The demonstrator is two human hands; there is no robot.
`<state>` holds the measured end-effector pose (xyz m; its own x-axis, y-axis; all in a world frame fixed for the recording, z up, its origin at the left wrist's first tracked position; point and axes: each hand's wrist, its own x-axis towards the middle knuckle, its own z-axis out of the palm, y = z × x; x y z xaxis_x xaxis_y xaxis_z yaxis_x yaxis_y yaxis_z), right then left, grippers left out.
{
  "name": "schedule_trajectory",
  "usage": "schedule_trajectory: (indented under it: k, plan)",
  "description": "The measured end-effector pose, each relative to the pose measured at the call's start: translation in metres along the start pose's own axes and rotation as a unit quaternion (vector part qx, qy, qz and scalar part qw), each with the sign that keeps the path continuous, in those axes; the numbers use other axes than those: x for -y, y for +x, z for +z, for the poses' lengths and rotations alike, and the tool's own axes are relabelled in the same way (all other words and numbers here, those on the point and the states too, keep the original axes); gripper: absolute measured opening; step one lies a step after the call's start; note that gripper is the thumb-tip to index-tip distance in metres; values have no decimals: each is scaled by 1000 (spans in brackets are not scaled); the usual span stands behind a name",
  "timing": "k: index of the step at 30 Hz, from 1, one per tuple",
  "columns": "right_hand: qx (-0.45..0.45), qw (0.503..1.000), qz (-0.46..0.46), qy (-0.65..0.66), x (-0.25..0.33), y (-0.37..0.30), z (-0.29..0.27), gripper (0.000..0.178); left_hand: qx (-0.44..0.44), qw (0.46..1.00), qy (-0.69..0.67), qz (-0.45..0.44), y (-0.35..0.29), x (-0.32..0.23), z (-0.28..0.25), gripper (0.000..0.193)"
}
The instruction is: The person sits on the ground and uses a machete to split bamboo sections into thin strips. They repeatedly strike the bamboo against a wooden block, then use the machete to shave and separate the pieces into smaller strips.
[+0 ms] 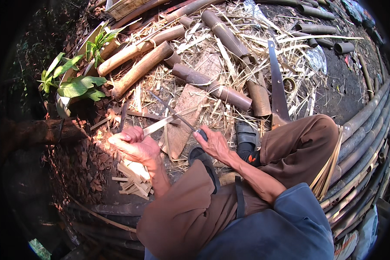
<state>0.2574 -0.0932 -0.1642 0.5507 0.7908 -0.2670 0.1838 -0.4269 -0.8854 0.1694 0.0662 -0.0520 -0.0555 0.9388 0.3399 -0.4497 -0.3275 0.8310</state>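
Observation:
My left hand [136,145] is closed around one end of a pale, flat bamboo strip [160,124], which points away to the right. In my right hand [216,145] is a long, narrow knife [173,111], gripped by its dark handle. The blade slants up to the left and crosses the strip; whether the two touch, I cannot tell. Cut bamboo strips [135,178] lie in a small heap below my left wrist. Beneath the knife, a worn wooden board [187,115] rests on the ground between my feet and the bamboo pieces.
A handsaw [276,80] lies beyond my right foot. Cut bamboo tubes [212,86] and shavings [301,65] cover the ground ahead. Long bamboo poles [359,130] are stacked on the right, with thin strips [329,171] beside my right knee. A leafy plant [76,86] stands at left.

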Motion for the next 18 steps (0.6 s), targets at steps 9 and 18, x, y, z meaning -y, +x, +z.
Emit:
schedule_trajectory:
  k: [9,18]
  plan:
    - [-37,993,88,-66,-90,17,7,43,-7,999,-26,-44,4,-3,-16,45]
    - [-57,990,97,-86,-95,11,9,43,-78,993,-23,-80,13,-5,-7,30]
